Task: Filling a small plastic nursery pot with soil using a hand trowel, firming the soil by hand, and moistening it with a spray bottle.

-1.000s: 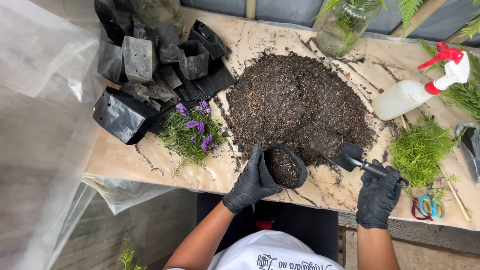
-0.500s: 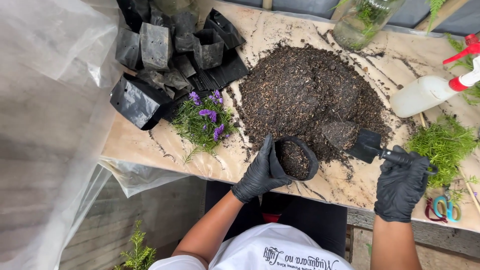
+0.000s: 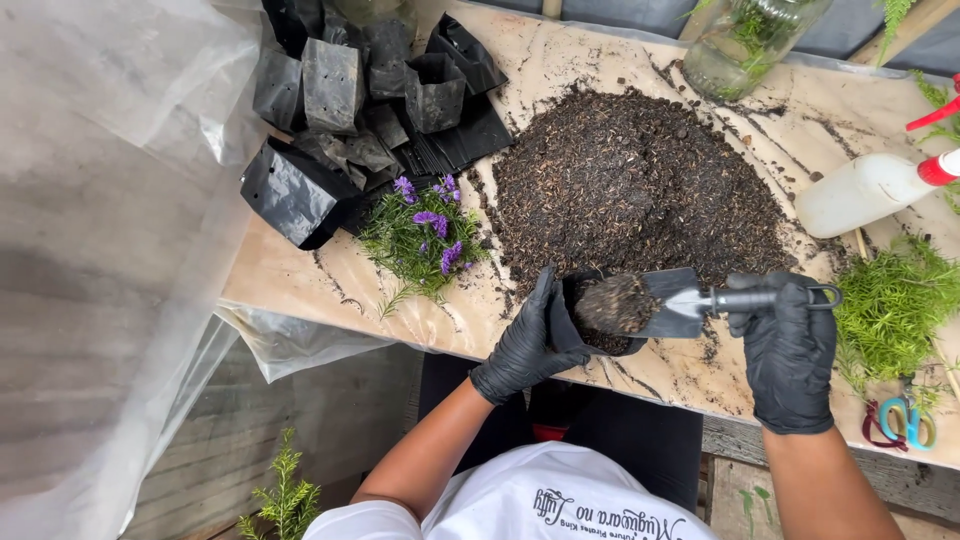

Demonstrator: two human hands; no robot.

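My left hand (image 3: pixel 525 345) in its black glove is wrapped around a small black plastic grow bag (image 3: pixel 600 318). My right hand (image 3: pixel 788 345) grips a small black trowel (image 3: pixel 690 300), tipping dirt over the bag. Just past my hands, a big pile of dark soil (image 3: pixel 635 185) sits on the pale table (image 3: pixel 320 275).

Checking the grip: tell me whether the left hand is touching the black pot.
Touching. The head view shows the gloved left hand wrapped around the side of the black pot, with no gap.

Both gloved hands (image 3: pixel 525 345) (image 3: pixel 788 345) closed, gripping.

Potting bench, nursery: soil pile (image 3: pixel 640 190), grow bags (image 3: pixel 360 90), plastic sheeting (image 3: pixel 110 250).
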